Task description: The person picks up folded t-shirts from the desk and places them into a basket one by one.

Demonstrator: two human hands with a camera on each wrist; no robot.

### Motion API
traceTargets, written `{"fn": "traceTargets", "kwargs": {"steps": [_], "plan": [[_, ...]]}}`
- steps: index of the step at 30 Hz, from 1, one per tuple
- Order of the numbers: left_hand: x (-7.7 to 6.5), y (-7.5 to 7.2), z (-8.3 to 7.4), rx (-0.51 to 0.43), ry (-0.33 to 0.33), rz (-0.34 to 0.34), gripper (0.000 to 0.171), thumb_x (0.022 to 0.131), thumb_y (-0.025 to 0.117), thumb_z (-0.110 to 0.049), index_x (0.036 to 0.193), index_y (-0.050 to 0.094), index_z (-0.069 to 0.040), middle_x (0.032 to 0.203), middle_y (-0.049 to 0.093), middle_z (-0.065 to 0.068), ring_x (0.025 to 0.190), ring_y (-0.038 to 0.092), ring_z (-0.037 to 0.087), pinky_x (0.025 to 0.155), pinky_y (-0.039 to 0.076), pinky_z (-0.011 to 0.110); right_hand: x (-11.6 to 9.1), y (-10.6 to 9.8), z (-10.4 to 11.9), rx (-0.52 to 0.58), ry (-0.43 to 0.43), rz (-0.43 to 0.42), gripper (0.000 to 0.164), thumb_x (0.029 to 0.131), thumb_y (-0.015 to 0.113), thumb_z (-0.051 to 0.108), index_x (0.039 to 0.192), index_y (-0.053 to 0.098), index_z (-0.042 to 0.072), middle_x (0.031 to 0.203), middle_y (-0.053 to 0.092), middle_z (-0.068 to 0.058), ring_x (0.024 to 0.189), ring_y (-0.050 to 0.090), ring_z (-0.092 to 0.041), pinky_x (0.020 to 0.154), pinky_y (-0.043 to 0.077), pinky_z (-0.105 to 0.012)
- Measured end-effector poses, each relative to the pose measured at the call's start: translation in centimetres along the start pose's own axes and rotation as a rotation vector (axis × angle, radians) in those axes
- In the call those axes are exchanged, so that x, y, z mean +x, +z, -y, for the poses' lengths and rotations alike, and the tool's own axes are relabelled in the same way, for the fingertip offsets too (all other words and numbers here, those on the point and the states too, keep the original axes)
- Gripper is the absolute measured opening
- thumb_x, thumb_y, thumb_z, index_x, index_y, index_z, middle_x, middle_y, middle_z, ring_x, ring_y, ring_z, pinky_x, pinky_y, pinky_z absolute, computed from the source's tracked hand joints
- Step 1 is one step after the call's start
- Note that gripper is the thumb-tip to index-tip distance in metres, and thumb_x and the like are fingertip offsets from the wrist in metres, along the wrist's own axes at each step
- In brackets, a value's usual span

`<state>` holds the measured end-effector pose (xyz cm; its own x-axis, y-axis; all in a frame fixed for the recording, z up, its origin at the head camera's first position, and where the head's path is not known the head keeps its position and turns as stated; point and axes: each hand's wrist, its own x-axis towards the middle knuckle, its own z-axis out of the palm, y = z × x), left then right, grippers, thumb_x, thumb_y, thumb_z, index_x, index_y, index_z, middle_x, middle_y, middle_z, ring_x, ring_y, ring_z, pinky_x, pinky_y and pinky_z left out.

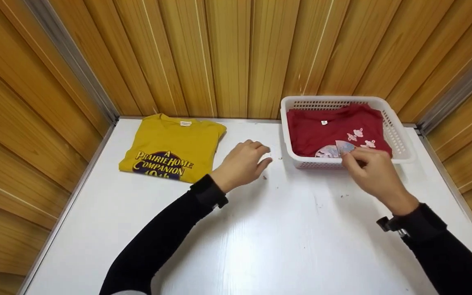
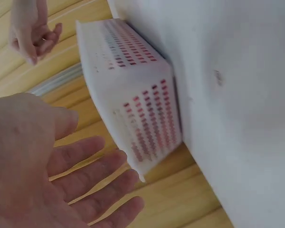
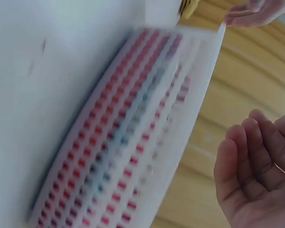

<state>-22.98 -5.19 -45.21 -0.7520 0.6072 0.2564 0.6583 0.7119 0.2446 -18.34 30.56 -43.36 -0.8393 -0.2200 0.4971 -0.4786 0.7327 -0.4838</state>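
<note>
The red shirt (image 1: pixel 307 133) is already laid inside the basket (image 1: pixel 318 165); the yellow shirt (image 1: pixel 174 141) is left folded on the tabletop (image 1: pixel 260 246). The left hand (image 1: pixel 242 164) is held relaxed, empty; the right hand (image 1: pixel 372 174), loosely curled, seems empty.

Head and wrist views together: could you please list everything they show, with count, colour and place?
Table: 1, white, centre
Yellow shirt: 1, yellow, table's left
Basket: 1, white, table's right
Red shirt: 1, red, in basket
Patch: 1, bluish, basket's front, print or cloth unclear
Specks: several, dark, on table
Walls: 3, wood-brown, around table
Metal strips: several, grey, along wall edges
Left hand: 1, bare, left of basket
Right hand: 1, bare, over basket's front rim
Wristbands: 2, black, one per hand
Sleeves: 2, black, beyond wristbands
</note>
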Motion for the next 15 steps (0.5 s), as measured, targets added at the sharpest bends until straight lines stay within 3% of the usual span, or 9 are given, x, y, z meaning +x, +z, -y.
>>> {"fn": "traceTargets", "kwargs": {"steps": [3, 6, 11, 15], "plan": [[-1.8, 0.2, 3.5, -0.001, -0.081, 0.029, 0.033, 0.113, 0.063, -0.027, 0.133, 0.075, -0.003, 0.130, 0.079, 0.016, 0.117, 0.074, 0.037, 0.106, 0.060, 0.050, -0.8, 1.6, 1.1, 0.001, -0.012, 0.086, 0.029, 0.102, 0.075, 0.008, 0.075, 0.079, 0.019, 0.073, 0.068, 0.007, 0.068, 0.054, -0.007, 0.065, 0.042, -0.017], [-3.8, 0.0, 7.3, -0.031, -0.204, 0.057, 0.033, 0.112, 0.064, -0.022, 0.137, 0.074, -0.003, 0.135, 0.077, 0.019, 0.125, 0.072, 0.039, 0.113, 0.057, 0.053, -1.7, 3.4, 1.7, -0.010, -0.025, 0.197, 0.017, 0.103, 0.076, 0.010, 0.090, 0.084, 0.017, 0.079, 0.072, 0.008, 0.073, 0.058, -0.007, 0.069, 0.049, -0.022], [-8.3, -1.8, 14.0, -0.089, -0.445, 0.107, 0.041, 0.113, 0.064, -0.026, 0.148, 0.068, -0.006, 0.151, 0.066, 0.021, 0.143, 0.060, 0.042, 0.125, 0.046, 0.061, -2.9, 5.8, 2.0, 0.005, -0.034, 0.346, 0.012, 0.105, 0.075, 0.013, 0.110, 0.085, 0.012, 0.095, 0.079, 0.005, 0.085, 0.069, -0.007, 0.077, 0.061, -0.029], [-11.6, -3.3, 18.6, -0.131, -0.557, 0.088, 0.050, 0.111, 0.066, -0.030, 0.154, 0.061, -0.003, 0.163, 0.054, 0.027, 0.155, 0.047, 0.048, 0.131, 0.035, 0.066, -3.6, 7.0, 1.9, 0.032, -0.021, 0.376, 0.013, 0.106, 0.074, 0.012, 0.111, 0.085, 0.010, 0.099, 0.080, 0.004, 0.090, 0.073, -0.011, 0.080, 0.063, -0.032]]}}
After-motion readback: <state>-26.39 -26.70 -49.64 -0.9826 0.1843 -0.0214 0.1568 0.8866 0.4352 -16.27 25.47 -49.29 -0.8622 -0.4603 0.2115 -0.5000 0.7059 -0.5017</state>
